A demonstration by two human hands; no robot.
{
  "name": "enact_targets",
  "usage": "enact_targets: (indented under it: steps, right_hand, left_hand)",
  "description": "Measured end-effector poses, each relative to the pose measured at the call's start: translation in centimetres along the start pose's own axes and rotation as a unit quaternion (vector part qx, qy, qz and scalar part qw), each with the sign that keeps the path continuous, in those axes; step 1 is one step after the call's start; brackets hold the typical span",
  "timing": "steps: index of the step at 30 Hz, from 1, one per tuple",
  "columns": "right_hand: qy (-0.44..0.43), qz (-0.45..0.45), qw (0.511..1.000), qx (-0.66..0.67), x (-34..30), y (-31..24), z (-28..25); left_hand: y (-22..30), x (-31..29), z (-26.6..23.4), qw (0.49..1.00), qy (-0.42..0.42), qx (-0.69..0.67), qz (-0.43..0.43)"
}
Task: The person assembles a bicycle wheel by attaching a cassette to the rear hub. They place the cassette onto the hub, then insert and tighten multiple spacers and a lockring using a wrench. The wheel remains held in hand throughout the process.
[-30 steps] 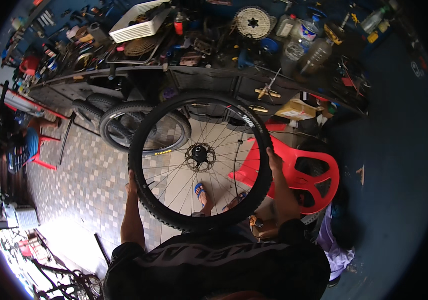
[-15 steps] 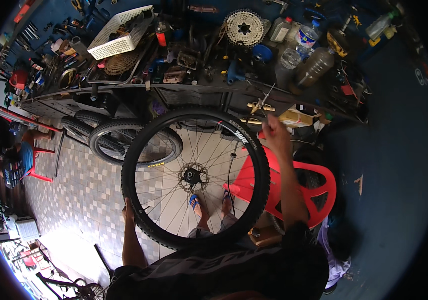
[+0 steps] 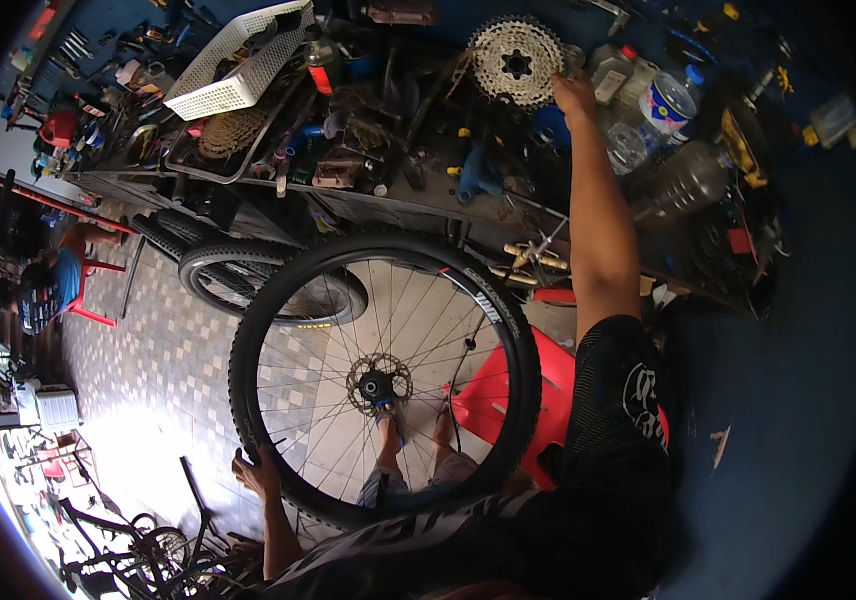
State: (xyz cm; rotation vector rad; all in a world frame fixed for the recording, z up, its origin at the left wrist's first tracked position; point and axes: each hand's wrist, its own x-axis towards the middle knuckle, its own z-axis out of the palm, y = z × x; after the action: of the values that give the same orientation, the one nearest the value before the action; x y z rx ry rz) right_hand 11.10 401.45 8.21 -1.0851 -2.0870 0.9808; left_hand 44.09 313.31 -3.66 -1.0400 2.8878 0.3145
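Observation:
A bicycle wheel with a black knobbly tyre, thin spokes and a disc brake rotor at its hub stands in front of me. My left hand is closed on the tyre at its lower left. Stretched far over the workbench, my right hand has its fingers closed at the right rim of a large silver cassette. The cassette sits at the back of the bench, its toothed face toward me. My fingertips are partly hidden there.
Tools, plastic bottles, a blue bowl and a white basket crowd the workbench. More wheels lean below it. A red plastic chair stands right of my feet. Someone sits on a red chair at far left.
My right hand has gone from above the red chair, up and forward to the cassette's rim. My left hand stays at the tyre. The view has shifted slightly.

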Motion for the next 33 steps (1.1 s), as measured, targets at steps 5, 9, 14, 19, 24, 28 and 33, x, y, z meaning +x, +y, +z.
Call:
enact_targets:
  steps: [5, 9, 14, 19, 24, 28, 33]
  right_hand:
    - [0.002, 0.040, 0.999, -0.012, 2.6, 1.3, 1.0]
    - [-0.092, 0.154, 0.950, 0.256, 1.7, 1.5, 1.4]
    - [-0.120, 0.052, 0.946, 0.296, -0.4, 0.1, 0.8]
    - [-0.014, -0.138, 0.965, 0.221, -1.3, -1.0, -4.1]
    - [0.076, -0.212, 0.954, 0.200, -9.0, -4.8, -11.2]
    - [0.047, -0.177, 0.913, 0.364, -14.4, -5.9, -15.5]
    - [-0.018, 0.030, 0.881, 0.471, -26.3, -6.1, -17.8]
  left_hand:
    - [0.7, -1.2, -1.2, 0.999, 0.031, -0.007, 0.039]
    - [1.2, -1.5, -0.9, 0.998, 0.032, -0.032, 0.046]
    - [1.2, -2.0, -1.2, 0.997, 0.042, -0.053, 0.049]
    - [0.9, -1.1, -1.2, 0.986, 0.081, -0.092, 0.114]
    - [2.4, -0.7, -2.2, 0.965, 0.090, -0.167, 0.181]
    - [8.6, -0.9, -2.7, 0.930, 0.081, -0.216, 0.287]
    - [17.1, -2.7, -4.1, 0.870, 0.048, -0.258, 0.417]
